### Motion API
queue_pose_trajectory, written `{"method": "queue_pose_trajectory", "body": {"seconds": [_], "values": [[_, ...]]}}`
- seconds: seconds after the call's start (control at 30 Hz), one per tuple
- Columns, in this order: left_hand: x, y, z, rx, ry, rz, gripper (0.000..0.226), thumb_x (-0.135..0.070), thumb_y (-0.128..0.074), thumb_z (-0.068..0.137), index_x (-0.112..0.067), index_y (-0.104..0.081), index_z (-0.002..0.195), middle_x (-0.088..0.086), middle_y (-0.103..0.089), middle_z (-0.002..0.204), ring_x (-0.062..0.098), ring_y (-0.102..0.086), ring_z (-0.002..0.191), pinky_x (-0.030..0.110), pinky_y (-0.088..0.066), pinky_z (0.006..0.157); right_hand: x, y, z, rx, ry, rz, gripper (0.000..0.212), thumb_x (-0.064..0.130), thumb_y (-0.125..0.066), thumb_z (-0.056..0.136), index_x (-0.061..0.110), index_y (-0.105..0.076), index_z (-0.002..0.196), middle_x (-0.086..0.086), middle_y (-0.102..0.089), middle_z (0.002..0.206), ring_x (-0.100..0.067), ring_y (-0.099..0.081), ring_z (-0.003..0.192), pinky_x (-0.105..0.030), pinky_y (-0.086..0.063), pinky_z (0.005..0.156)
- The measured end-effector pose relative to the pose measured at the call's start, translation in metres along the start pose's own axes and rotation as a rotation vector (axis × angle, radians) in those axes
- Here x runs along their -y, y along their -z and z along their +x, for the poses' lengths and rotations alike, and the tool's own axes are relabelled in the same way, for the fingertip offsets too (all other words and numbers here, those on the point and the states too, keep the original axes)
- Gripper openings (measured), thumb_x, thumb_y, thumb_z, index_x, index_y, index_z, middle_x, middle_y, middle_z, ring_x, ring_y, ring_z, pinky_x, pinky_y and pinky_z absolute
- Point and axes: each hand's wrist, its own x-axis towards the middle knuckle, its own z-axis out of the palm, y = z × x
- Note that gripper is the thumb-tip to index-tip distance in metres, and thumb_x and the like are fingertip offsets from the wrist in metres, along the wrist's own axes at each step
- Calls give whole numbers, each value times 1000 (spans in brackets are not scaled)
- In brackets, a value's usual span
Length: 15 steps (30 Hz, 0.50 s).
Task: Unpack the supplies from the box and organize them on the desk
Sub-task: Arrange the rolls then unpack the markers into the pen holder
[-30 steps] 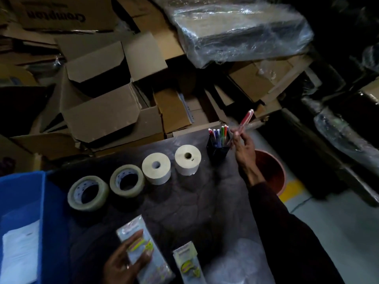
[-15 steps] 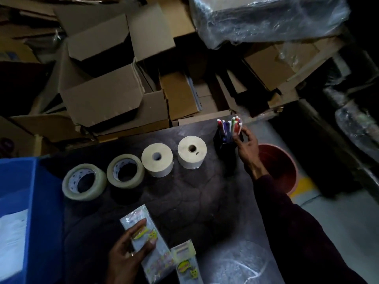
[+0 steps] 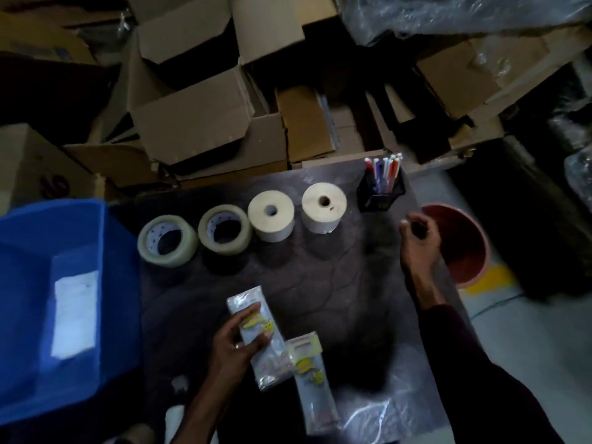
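On the dark desk (image 3: 336, 293) stand two clear tape rolls (image 3: 166, 240) (image 3: 225, 229) and two cream paper rolls (image 3: 271, 216) (image 3: 324, 207) in a row. A black mesh holder (image 3: 381, 193) at the far right holds several coloured pens (image 3: 384, 169). My right hand (image 3: 418, 238) hovers near the holder, fingers loosely curled, holding nothing. My left hand (image 3: 235, 344) grips a clear plastic packet (image 3: 256, 334) lying on the desk. A second, smaller packet (image 3: 310, 370) lies just right of it. The blue box (image 3: 48, 283) sits at the left with a white paper (image 3: 75, 318) inside.
Several open cardboard boxes (image 3: 198, 123) are piled behind the desk. A red bucket (image 3: 461, 245) stands on the floor right of the desk. Plastic-wrapped bundles (image 3: 448, 14) lie at the top right. Crinkled clear plastic (image 3: 378, 411) covers the desk's near right corner.
My right hand put the pens into the holder, let go and drew back toward me. My left hand stays on the packet.
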Motion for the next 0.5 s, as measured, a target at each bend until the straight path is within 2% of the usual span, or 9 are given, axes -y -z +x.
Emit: {"method": "queue_pose_trajectory", "body": {"seconds": [0.07,0.1,0.17,0.2,0.27,0.37,0.47,0.5], "values": [[10,2,-6,-10,42,-10,64,-26,-88,52,-26,-68,113,0,-73,113,19,-67,101,31,-58,83,-20,10,-58,124,-9,-74,16,-3,-63,93,8,-61,104,16,-66,90,13,-60,82,-10,-47,81],[16,2,-11,-18,36,-7,67,-26,-87,53,-25,-66,116,-3,-72,116,16,-66,104,31,-56,86,-33,16,-90,193,-23,-114,13,-2,-63,93,7,-62,102,17,-68,87,10,-61,83,-10,-47,81],[24,-1,-23,-7,9,30,70,-17,-83,59,-21,-60,125,-12,-67,123,3,-63,110,22,-53,88,-51,28,-148,329,-90,-186,6,3,-66,92,2,-66,98,9,-71,89,-5,-64,84,-19,-50,84],[27,-1,-30,-1,5,42,73,-13,-80,62,-19,-56,131,-12,-63,128,0,-61,114,18,-51,89,-57,33,-175,386,-127,-224,6,4,-67,91,2,-66,96,-1,-71,88,-9,-63,81,-24,-51,83],[38,-2,-43,15,3,50,82,-10,-78,64,-16,-47,140,-8,-54,140,2,-55,124,19,-49,95,-65,46,-224,469,-140,-350,6,8,-72,87,11,-66,89,-3,-69,82,-10,-63,73,-24,-50,76],[50,-5,-59,41,-5,84,96,-13,-79,64,-23,-34,148,-9,-48,145,2,-48,132,25,-40,108,-71,62,-274,526,-95,-587,18,31,-77,83,20,-64,83,-1,-68,80,-19,-64,75,-31,-48,71],[57,-9,-66,37,-13,84,92,-10,-73,66,-40,-25,139,-16,-44,139,-17,-44,124,9,-34,106,-68,61,-299,524,-106,-630,22,35,-78,83,24,-59,80,-1,-67,81,-20,-61,77,-29,-42,69],[58,-10,-68,44,-16,108,95,-11,-73,67,-42,-21,140,-19,-40,140,-15,-41,128,9,-31,107,-67,58,-305,506,-99,-633,23,35,-79,82,25,-58,78,-1,-66,80,-20,-59,76,-28,-41,69]]}}
